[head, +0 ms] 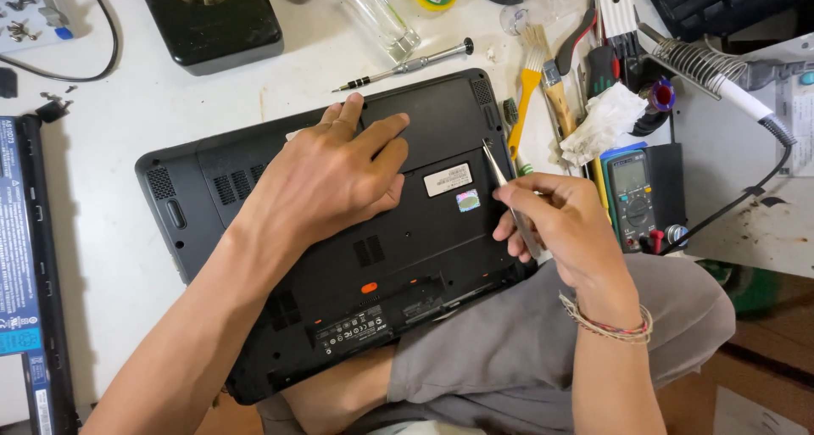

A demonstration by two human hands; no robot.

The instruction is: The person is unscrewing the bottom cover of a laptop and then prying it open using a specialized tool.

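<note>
While the left hand (331,176) lies flat on the upturned laptop (339,231) to steady it on tabletop (110,231) and lap, right hand (560,223) grip pinches tweezers (509,196), tip at laptop's rear edge.

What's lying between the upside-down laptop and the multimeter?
In the head view, between the laptop and the multimeter lie two brushes and a crumpled white tissue.

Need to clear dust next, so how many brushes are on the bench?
2. A yellow-handled brush lies just past the laptop, by its right edge, and a wooden-handled brush lies right beside it. More could be hidden in the tool pile.
</note>
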